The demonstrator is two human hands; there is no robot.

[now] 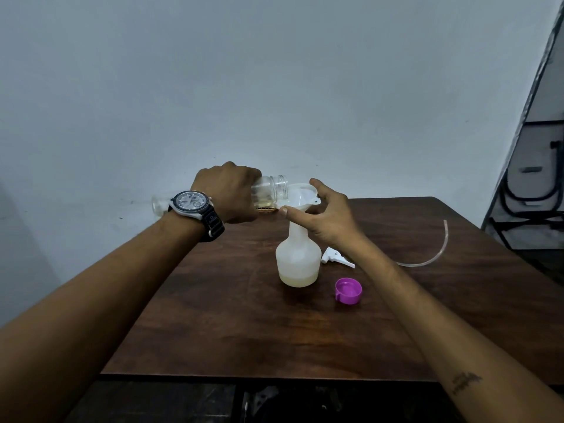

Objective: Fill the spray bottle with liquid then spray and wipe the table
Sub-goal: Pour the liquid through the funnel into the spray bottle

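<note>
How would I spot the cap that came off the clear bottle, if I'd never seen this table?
Start at the dark wooden table and find the white spray bottle standing in its middle with a funnel on top. Just right of the bottle's base and nearer the person lies the cap, open side up. It is the only purple thing there.

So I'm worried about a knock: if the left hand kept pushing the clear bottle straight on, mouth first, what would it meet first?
Most likely the funnel: the clear bottle in the left hand already has its mouth at the funnel's rim, with the right hand just beyond. Depth is hard to judge.
</note>
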